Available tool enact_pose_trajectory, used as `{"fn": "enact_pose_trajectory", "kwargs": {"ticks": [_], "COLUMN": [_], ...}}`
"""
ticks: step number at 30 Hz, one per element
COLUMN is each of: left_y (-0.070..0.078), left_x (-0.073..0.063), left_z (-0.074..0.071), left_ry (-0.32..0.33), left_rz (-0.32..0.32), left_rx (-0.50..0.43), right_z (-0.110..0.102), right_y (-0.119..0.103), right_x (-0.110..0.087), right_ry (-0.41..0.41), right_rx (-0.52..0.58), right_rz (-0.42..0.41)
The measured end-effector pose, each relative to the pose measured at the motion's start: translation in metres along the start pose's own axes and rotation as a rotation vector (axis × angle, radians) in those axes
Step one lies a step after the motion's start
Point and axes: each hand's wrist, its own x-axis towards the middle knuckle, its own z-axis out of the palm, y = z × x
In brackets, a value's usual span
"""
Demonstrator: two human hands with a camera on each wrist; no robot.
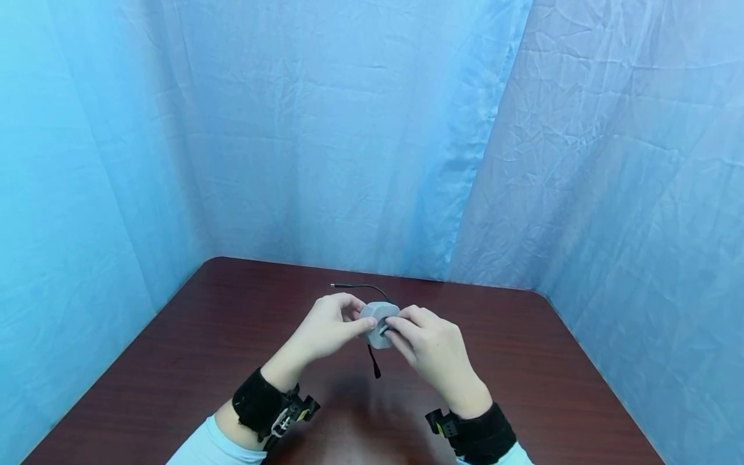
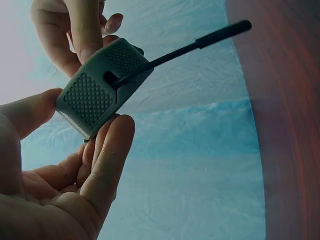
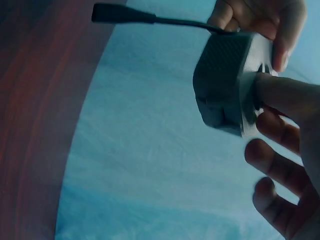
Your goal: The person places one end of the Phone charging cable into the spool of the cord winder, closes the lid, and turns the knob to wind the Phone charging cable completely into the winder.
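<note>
A small grey cable winder with ridged grip sides is held up over the table, its flat face towards me. My left hand pinches its left side between thumb and fingers. At the dark opening in the face, my right hand pinches a small part with thumb and forefinger, largely hidden by the fingers. A thin black cable with a slim plug comes out of one side in the left wrist view. From the opposite side runs another cable end with a wider black connector, seen in the right wrist view.
Beneath the hands lies a dark reddish-brown wooden table with rounded far corners. Light blue curtains hang behind it and along both sides. Each wrist wears a black band with a small camera.
</note>
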Motion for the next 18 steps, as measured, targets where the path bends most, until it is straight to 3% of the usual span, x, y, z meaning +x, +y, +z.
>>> {"fn": "enact_pose_trajectory", "kwargs": {"ticks": [9, 13, 18], "left_y": [0.003, 0.003, 0.002], "left_x": [-0.001, 0.0, -0.001], "left_z": [0.007, 0.01, 0.013], "left_ry": [0.045, 0.068, 0.078], "left_rz": [0.064, 0.092, 0.134], "left_rx": [0.026, 0.037, 0.045], "right_z": [0.008, 0.01, 0.007], "right_y": [-0.006, -0.011, -0.017], "right_x": [-0.002, -0.001, 0.004], "right_ry": [0.137, 0.1, -0.013], "right_rx": [0.011, 0.086, 0.32], "right_rz": [0.134, 0.268, 0.487]}}
